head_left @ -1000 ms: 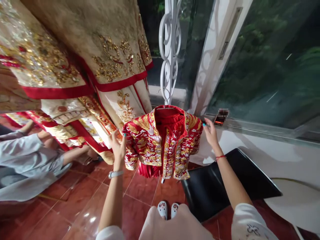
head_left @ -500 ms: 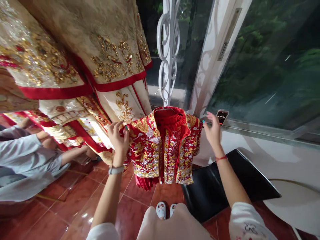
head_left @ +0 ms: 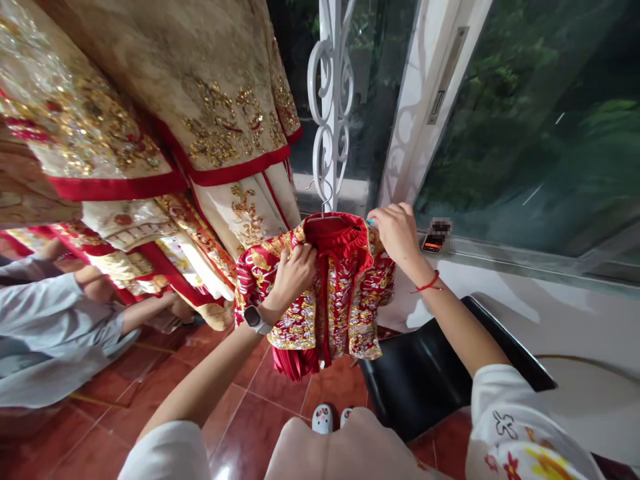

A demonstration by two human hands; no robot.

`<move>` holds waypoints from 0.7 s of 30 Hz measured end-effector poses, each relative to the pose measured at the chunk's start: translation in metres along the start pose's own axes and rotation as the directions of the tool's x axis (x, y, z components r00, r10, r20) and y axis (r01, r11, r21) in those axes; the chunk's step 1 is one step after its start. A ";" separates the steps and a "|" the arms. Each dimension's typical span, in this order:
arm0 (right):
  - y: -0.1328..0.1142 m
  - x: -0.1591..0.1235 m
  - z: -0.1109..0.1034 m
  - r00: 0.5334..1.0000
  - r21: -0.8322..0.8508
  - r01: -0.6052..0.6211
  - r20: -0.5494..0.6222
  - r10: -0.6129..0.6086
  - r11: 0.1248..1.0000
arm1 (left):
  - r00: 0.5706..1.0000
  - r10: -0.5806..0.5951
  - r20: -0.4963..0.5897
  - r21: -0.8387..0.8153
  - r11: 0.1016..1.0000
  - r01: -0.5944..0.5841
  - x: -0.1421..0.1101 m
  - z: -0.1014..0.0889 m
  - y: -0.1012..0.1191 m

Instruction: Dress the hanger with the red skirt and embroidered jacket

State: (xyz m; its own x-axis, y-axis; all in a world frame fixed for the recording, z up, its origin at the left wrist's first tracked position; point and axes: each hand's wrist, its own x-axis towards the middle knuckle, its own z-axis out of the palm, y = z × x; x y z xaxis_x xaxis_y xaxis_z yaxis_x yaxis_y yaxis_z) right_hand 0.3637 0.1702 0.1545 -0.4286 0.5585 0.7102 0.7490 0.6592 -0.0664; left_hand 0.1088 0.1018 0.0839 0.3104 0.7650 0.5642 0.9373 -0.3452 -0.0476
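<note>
A small red jacket (head_left: pixel 260 267) with gold and silver embroidery hangs on a wire hanger (head_left: pixel 326 203), its front apart. Beneath it are a red inner garment (head_left: pixel 336 300) and pleated red cloth (head_left: pixel 295 365). My left hand (head_left: pixel 296 272) is closed on the jacket's front edge just below the collar, fingertips curled over it. On the opposite side, my right hand (head_left: pixel 396 230) pinches the jacket at the collar and shoulder. A white scrolled metal post (head_left: pixel 327 133) stands directly behind the hanger.
Long cream garments (head_left: pixel 220 120) with gold sequins and red trim hang at left. Below them a seated person's pale clothing (head_left: pixel 55 327) shows. A black chair (head_left: pixel 415 373) stands right of the jacket, and a phone (head_left: pixel 434 240) rests on the window ledge.
Both hands have moved inward from the jacket's shoulders to its collar and front edges. My left hand has closed on the front edge, my right on the collar side.
</note>
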 end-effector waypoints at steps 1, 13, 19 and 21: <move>-0.002 -0.005 -0.002 1.000 -0.002 0.015 0.010 -0.015 1.000 | 0.998 -0.028 -0.050 -0.036 0.999 0.026 -0.005 0.000 -0.004; -0.003 -0.021 0.020 0.969 0.303 -0.199 -0.081 0.233 0.932 | 0.927 -0.360 -0.108 -0.350 0.886 0.303 -0.027 0.000 -0.128; -0.024 -0.031 0.021 0.952 0.318 -0.250 -0.089 0.292 0.915 | 0.794 -0.559 -0.237 -0.386 0.805 0.452 -0.052 0.017 -0.115; -0.028 -0.045 0.026 0.954 0.308 -0.265 -0.052 0.294 0.914 | 0.808 -0.559 -0.187 -0.356 0.805 0.475 -0.055 0.019 -0.106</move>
State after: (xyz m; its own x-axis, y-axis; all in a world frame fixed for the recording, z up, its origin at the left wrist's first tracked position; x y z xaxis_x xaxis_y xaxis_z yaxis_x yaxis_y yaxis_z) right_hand 0.3490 0.1402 0.1065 -0.1622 0.7006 0.6949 0.6420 0.6097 -0.4649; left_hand -0.0050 0.1071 0.0421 -0.3028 0.7092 0.6367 0.8456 -0.1082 0.5227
